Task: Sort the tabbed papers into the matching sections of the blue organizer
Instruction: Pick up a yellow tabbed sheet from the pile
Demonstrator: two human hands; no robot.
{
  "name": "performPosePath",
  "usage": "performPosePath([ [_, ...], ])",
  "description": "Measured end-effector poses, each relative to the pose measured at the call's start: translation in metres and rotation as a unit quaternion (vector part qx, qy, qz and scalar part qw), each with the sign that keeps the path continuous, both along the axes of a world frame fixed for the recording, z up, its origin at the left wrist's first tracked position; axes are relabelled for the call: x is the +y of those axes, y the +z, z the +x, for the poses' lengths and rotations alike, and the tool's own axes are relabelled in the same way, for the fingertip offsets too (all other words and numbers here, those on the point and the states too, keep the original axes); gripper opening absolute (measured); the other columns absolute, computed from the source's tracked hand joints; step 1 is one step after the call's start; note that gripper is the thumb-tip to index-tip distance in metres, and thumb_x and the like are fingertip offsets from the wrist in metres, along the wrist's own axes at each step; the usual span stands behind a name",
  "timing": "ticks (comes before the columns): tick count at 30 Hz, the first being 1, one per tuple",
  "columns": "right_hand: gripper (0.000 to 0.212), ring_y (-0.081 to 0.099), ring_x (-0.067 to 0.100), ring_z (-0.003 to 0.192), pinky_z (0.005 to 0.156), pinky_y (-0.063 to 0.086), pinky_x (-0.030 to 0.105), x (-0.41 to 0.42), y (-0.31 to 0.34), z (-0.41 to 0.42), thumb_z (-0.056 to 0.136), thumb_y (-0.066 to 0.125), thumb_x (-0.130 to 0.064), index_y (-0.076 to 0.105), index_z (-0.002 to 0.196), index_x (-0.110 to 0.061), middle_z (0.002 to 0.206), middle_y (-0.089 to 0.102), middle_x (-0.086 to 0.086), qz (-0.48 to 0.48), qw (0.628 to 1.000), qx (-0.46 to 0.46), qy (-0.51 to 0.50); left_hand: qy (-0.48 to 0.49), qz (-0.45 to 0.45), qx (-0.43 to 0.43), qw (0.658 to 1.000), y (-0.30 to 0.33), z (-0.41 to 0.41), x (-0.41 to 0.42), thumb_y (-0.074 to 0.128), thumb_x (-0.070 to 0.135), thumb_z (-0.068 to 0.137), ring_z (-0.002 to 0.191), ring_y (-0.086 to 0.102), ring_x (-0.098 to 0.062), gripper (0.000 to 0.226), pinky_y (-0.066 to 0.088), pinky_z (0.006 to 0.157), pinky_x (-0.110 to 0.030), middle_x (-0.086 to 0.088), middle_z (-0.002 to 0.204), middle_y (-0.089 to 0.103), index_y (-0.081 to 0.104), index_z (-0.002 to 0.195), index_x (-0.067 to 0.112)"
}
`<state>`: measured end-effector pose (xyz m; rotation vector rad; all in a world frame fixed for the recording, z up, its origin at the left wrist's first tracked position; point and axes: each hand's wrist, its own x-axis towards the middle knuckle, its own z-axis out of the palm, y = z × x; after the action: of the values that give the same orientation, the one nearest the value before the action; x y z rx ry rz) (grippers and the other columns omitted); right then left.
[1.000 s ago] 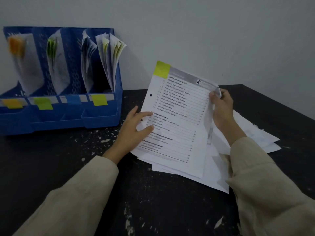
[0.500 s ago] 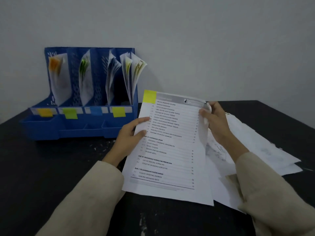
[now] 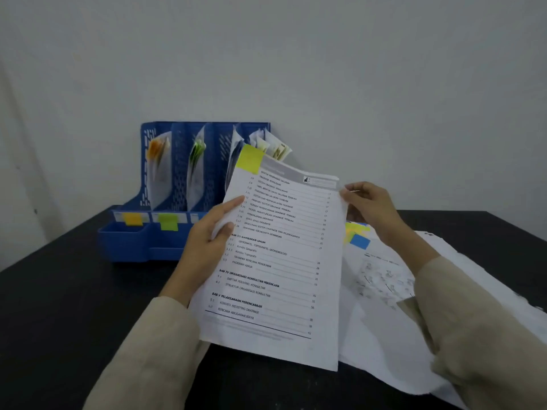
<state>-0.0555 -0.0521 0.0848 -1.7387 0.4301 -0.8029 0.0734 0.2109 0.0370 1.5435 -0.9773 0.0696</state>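
yellow-tabbed sheet (image 3: 278,261) lifted higher off pile (image 3: 384,321), both hands (image 3: 207,241) gripping edges

Head view, down (perhaps slightly) onto table (image 3: 74,306)

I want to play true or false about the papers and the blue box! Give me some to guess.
1. Both hands hold the sheet with the yellow tab. True: the left hand and the right hand each grip a side.
2. The blue organizer is empty. False: papers stand in its sections.
3. The table is white. False: it is black.
4. More papers lie on the table under the right arm. True.
5. The held sheet is blank. False: it has printed lines.
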Motion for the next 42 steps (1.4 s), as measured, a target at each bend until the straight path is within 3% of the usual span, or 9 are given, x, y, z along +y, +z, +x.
performPosePath([
  [3,0.005,0.065,0.014,0.073,0.057,0.054,0.02,0.009,0.012,0.011,0.088,0.062,-0.007,0.064,0.091,-0.011,0.086,0.066,0.006,0.041,0.998,-0.033,0.038,0.02,0.0,-0.02,1.0,0.008,0.008,0.018,0.044,0.003,0.097,0.12,0.048,0.004,0.049,0.043,0.101,-0.023,0.027,0.13,0.05,0.051,0.127,0.042],
  [10,0.022,0.064,0.02,0.075,0.059,0.051,0.02,0.034,0.035,0.048,0.077,0.07,0.004,0.064,0.089,-0.013,0.083,0.065,0.008,-0.02,0.995,-0.091,0.017,0.103,-0.015,-0.122,0.987,0.039,0.014,0.069,0.044,0.005,0.097,0.107,0.047,0.021,0.044,0.039,0.081,0.002,0.034,0.121,0.049,0.046,0.128,0.037],
  [16,0.012,0.064,0.015,0.072,0.061,0.055,0.022,0.07,0.039,0.079,0.086,0.062,-0.001,0.064,0.094,-0.01,0.088,0.066,0.011,-0.096,0.991,-0.018,0.095,0.217,-0.019,-0.216,0.952,0.052,0.023,0.107,0.043,0.001,0.096,0.111,0.041,0.022,0.047,0.031,0.092,0.002,0.043,0.118,0.046,0.045,0.135,0.028],
  [19,0.019,0.065,0.014,0.077,0.062,0.055,0.021,0.089,0.032,0.094,0.091,0.057,-0.008,0.063,0.109,-0.01,0.104,0.068,0.012,-0.122,0.981,0.056,0.141,0.247,-0.022,-0.251,0.936,0.055,0.027,0.112,0.044,0.0,0.096,0.117,0.042,0.016,0.047,0.031,0.1,-0.004,0.031,0.125,0.048,0.045,0.137,0.024],
  [22,0.04,0.063,0.019,0.098,0.068,0.055,0.025,0.104,0.026,0.107,0.095,0.052,-0.01,0.048,0.134,-0.009,0.128,0.057,0.01,-0.124,0.966,0.12,0.192,0.272,-0.016,-0.272,0.923,0.058,0.03,0.104,0.044,0.002,0.097,0.126,0.044,-0.004,0.048,0.033,0.107,-0.018,0.005,0.137,0.049,0.043,0.14,0.023],
  [27,0.074,0.058,0.022,0.11,0.074,0.055,0.029,0.108,0.021,0.119,0.093,0.054,-0.007,0.009,0.151,-0.016,0.155,0.022,0.006,-0.071,0.965,0.139,0.211,0.307,-0.014,-0.326,0.894,0.078,0.021,0.073,0.038,0.014,0.096,0.12,0.027,0.013,0.044,0.02,0.096,0.004,-0.002,0.137,0.047,0.042,0.14,0.014],
  [32,0.083,0.062,0.025,0.104,0.08,0.056,0.035,0.095,0.016,0.117,0.094,0.054,-0.012,-0.005,0.151,-0.025,0.158,0.011,0.002,-0.038,0.969,0.127,0.21,0.312,-0.025,-0.33,0.891,0.111,0.002,0.04,0.022,0.041,0.086,0.121,0.043,-0.007,0.065,0.036,0.094,-0.024,-0.007,0.139,0.048,0.045,0.139,0.01],
  [37,0.082,0.061,0.024,0.108,0.078,0.058,0.038,0.076,0.011,0.113,0.091,0.057,-0.014,0.003,0.151,-0.029,0.157,0.02,0.001,-0.031,0.961,0.12,0.247,0.342,0.016,-0.418,0.841,0.137,0.018,0.009,0.046,0.005,0.093,0.087,0.066,-0.031,0.045,0.043,0.064,-0.025,-0.009,0.138,0.051,0.047,0.137,0.009],
  [42,0.064,0.053,0.02,0.111,0.084,0.053,0.039,0.075,0.015,0.102,0.094,0.049,-0.004,0.02,0.149,-0.023,0.141,0.043,0.003,0.002,0.962,0.106,0.251,0.364,0.029,-0.485,0.794,0.162,0.024,-0.016,0.043,-0.01,0.08,0.047,0.05,-0.022,0.056,0.033,0.05,-0.02,-0.009,0.134,0.055,0.05,0.133,0.005],
])
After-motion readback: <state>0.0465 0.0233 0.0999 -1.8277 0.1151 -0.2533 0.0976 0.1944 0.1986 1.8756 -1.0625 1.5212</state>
